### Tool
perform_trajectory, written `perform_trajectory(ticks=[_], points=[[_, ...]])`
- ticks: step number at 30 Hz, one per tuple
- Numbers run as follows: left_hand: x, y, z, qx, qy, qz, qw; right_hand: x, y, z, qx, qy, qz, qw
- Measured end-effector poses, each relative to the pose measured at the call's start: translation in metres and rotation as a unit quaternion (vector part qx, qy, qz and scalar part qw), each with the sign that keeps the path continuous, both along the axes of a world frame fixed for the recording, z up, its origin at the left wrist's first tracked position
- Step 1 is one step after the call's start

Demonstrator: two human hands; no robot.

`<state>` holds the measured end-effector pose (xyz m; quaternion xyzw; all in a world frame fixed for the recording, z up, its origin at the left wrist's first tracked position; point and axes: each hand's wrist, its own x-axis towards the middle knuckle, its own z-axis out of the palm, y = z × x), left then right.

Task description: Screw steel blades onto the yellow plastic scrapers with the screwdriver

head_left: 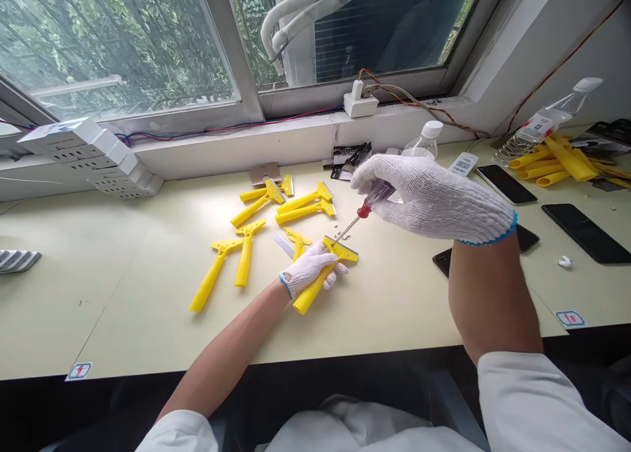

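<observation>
My gloved left hand (310, 268) is closed around a yellow scraper (308, 297), whose wide head points away from me on the table. Raised to the right, my gloved right hand (419, 192) grips a screwdriver (378, 194) with a clear handle and red collar. Its tip meets the scraper's head, at the left part. Small screws (340, 234) lie just beyond that head. Behind my left hand rest another yellow scraper (297, 240) and a loose flat blade (282, 244). More yellow scrapers (214, 274) lie to the left and further back.
Blade packets (348, 159) and a plastic bottle (424, 140) stand near the sill. On the right are phones (586, 232), an earbud (564, 262), a pile of yellow handles (557, 159) and a second bottle (547, 123). White boxes (93, 153) are stacked at the back left.
</observation>
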<state>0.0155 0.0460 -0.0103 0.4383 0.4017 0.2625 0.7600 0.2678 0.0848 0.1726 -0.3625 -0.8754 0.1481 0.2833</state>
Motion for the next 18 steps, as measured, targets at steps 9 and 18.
perform_trajectory(ticks=[9,18], points=[[-0.001,-0.004,0.008,0.000,0.008,0.001,1.000,-0.009,0.000,-0.002,0.048,-0.047,-0.115,0.991],[0.003,-0.004,0.012,-0.001,0.028,-0.007,1.000,-0.009,-0.004,-0.002,0.055,-0.019,-0.035,0.998]])
